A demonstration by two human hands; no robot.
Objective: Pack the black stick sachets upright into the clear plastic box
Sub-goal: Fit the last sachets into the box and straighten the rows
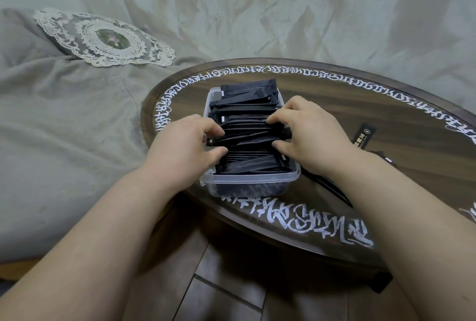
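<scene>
Left hand (190, 140): your fingers and thumb pinch the left ends of a bunch of sachets (247, 135).
Right hand (306, 130): it pinches the right ends.
Sachets: in the box (249, 181), packed tight.
Feel: light, thin, slippery; they likely bend, so hold the ends.
Spare sachet (364, 135): on the table (334, 104), right.

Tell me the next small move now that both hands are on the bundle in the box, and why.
Probably press the bundle of black stick sachets down between the rows already standing in the clear plastic box. The left hand and right hand pinch its ends, and it sits above the rim. A loose black sachet waits on the round dark wooden table.
</scene>
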